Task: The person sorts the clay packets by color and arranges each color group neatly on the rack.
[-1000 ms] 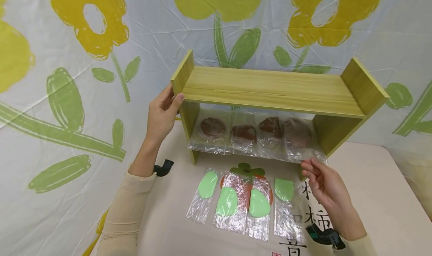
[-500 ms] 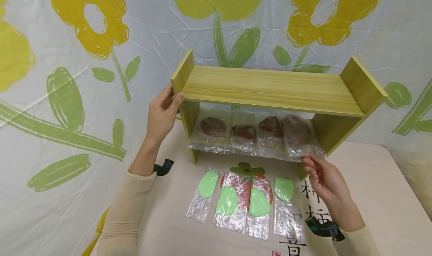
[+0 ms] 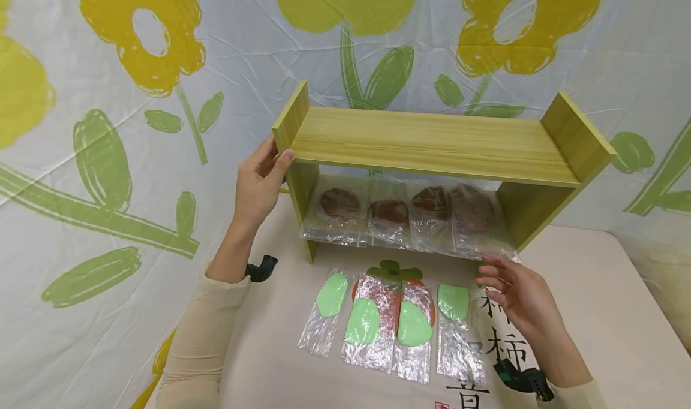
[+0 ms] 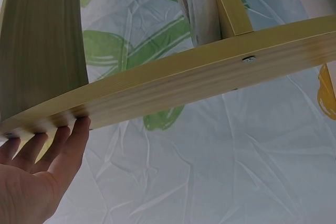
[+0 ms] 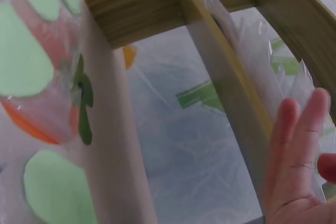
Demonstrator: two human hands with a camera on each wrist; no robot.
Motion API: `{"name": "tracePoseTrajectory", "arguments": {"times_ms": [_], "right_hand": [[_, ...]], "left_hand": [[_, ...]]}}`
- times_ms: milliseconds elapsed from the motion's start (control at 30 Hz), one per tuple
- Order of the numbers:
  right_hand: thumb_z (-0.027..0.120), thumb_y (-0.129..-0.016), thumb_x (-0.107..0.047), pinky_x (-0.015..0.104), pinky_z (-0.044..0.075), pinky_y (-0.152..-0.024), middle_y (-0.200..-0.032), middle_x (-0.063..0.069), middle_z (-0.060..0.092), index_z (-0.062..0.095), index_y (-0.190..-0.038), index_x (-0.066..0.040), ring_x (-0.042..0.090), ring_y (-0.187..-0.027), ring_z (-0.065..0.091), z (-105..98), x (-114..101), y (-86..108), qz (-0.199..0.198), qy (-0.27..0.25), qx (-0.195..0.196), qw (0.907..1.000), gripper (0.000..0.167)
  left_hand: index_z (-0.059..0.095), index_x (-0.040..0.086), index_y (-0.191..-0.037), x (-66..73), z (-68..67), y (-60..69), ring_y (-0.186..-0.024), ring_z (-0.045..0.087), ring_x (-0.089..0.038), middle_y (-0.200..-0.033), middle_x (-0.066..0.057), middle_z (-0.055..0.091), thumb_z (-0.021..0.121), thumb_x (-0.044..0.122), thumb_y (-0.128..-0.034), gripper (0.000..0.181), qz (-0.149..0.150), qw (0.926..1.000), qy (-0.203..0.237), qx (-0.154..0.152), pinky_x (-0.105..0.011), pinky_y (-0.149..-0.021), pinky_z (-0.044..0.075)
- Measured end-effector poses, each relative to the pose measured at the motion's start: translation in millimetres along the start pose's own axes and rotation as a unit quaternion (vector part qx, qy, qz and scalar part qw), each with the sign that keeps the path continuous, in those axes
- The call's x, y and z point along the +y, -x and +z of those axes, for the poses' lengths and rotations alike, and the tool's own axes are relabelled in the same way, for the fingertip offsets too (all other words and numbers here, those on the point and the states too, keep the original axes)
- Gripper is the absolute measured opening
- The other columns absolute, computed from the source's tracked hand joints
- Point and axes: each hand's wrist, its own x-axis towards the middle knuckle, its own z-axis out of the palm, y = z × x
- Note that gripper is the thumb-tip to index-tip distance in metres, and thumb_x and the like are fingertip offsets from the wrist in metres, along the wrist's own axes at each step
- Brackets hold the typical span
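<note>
In the head view a wooden two-tier shelf [image 3: 432, 145] stands on the table. Its left side panel is held by my left hand [image 3: 259, 187], thumb on the front edge; the left wrist view shows the fingertips against the panel's outer face [image 4: 173, 85]. Four clear bags with dark reddish-brown round pieces [image 3: 339, 203] lie side by side on the lower board, their ends over its front edge. My right hand [image 3: 520, 298] is at the board's front right corner, beside the rightmost bag [image 3: 471, 208], fingers loosely extended and gripping nothing visible.
Four clear bags with light green pieces [image 3: 363, 322] lie on the table [image 3: 604, 289] in front of the shelf, over a printed persimmon and dark characters [image 3: 507, 349]. A flower-patterned cloth [image 3: 243, 55] hangs behind the shelf.
My right hand has let go of the rightmost bag's front end and moved slightly down, its fingers spreading. That bag lies flatter. My left hand stays on the panel.
</note>
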Motion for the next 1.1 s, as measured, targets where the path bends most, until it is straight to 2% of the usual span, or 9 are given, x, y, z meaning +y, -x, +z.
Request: {"name": "tracePoseTrajectory", "arguments": {"times_ms": [100, 267, 400, 567, 667, 833, 933, 1100], "right_hand": [[0.042, -0.110, -0.017, 0.030, 0.058, -0.077, -0.104, 0.010, 0.072, 0.069, -0.118, -0.004, 0.022, -0.093, 0.071, -3, 3, 5.8, -0.011, 0.066, -0.005, 0.9978, 0.032], [0.042, -0.110, -0.017, 0.032, 0.057, -0.084, -0.109, 0.005, 0.070, 0.066, -0.122, -0.007, 0.021, -0.098, 0.070, -10, 12, 15.4, -0.029, 0.184, -0.006, 0.9825, 0.029], [0.048, -0.108, -0.022, 0.032, 0.057, -0.083, -0.110, 0.003, 0.069, 0.061, -0.126, -0.003, 0.023, -0.098, 0.070, -16, 21, 21.8, -0.020, 0.265, 0.035, 0.9633, 0.029], [0.052, -0.106, -0.030, 0.033, 0.058, -0.080, -0.115, 0.011, 0.066, 0.049, -0.135, 0.007, 0.026, -0.098, 0.070, -26, 32, 28.2, 0.014, 0.362, 0.089, 0.9280, 0.047], [0.051, -0.107, -0.031, 0.035, 0.059, -0.080, -0.122, 0.021, 0.063, 0.044, -0.139, 0.011, 0.025, -0.099, 0.070, -33, 38, 32.0, 0.040, 0.389, 0.108, 0.9138, 0.053], [0.052, -0.107, -0.026, 0.037, 0.059, -0.079, -0.128, 0.028, 0.058, 0.042, -0.140, 0.014, 0.022, -0.094, 0.070, -44, 49, 37.7, 0.088, 0.412, 0.131, 0.8973, 0.052], [0.053, -0.107, -0.023, 0.036, 0.059, -0.077, -0.127, 0.028, 0.058, 0.041, -0.139, 0.016, 0.020, -0.091, 0.070, -49, 54, 38.9, 0.113, 0.417, 0.140, 0.8911, 0.052], [0.051, -0.107, -0.021, 0.035, 0.059, -0.077, -0.127, 0.031, 0.058, 0.037, -0.140, 0.020, 0.021, -0.091, 0.070, -54, 56, 39.2, 0.129, 0.413, 0.142, 0.8903, 0.054]], "left_hand": [[0.048, 0.004, -0.148, -0.5, 0.0, 0.1, -0.124, 0.058, -0.028, -0.142, -0.013, 0.056, 0.059, 0.005, -0.1014, 0.048, 0.000, 1.0000, -0.002, 0.001, -0.037, -0.089, 0.055], [0.049, 0.004, -0.148, 0.2, 0.2, -0.4, -0.124, 0.058, -0.028, -0.141, -0.013, 0.057, 0.059, 0.005, -0.1012, 0.048, 0.002, 1.0000, 0.000, 0.002, -0.037, -0.088, 0.055], [0.049, 0.004, -0.148, 0.9, -0.2, -0.2, -0.124, 0.058, -0.028, -0.142, -0.012, 0.056, 0.059, 0.005, -0.1011, 0.048, 0.001, 1.0000, -0.001, 0.001, -0.036, -0.088, 0.056], [0.049, 0.004, -0.148, 2.6, -0.9, 0.6, -0.124, 0.058, -0.029, -0.142, -0.011, 0.056, 0.060, 0.006, -0.1010, 0.048, -0.004, 1.0000, -0.005, 0.000, -0.037, -0.087, 0.056], [0.049, 0.005, -0.148, 3.1, -1.0, 0.6, -0.125, 0.058, -0.028, -0.143, -0.011, 0.056, 0.060, 0.006, -0.1010, 0.049, -0.006, 1.0000, -0.006, 0.000, -0.037, -0.088, 0.056], [0.049, 0.004, -0.148, 3.0, -1.1, 0.3, -0.126, 0.057, -0.028, -0.143, -0.010, 0.056, 0.061, 0.007, -0.1007, 0.049, -0.006, 1.0000, -0.007, 0.003, -0.034, -0.091, 0.054], [0.049, 0.005, -0.148, 2.7, -1.3, 0.3, -0.126, 0.057, -0.028, -0.142, -0.010, 0.056, 0.061, 0.008, -0.1008, 0.049, -0.008, 0.9999, -0.011, 0.004, -0.035, -0.091, 0.054], [0.049, 0.006, -0.149, 2.1, -1.7, 0.3, -0.124, 0.058, -0.027, -0.142, -0.010, 0.057, 0.061, 0.010, -0.1012, 0.049, -0.013, 0.9997, -0.019, 0.003, -0.039, -0.091, 0.054]]}}
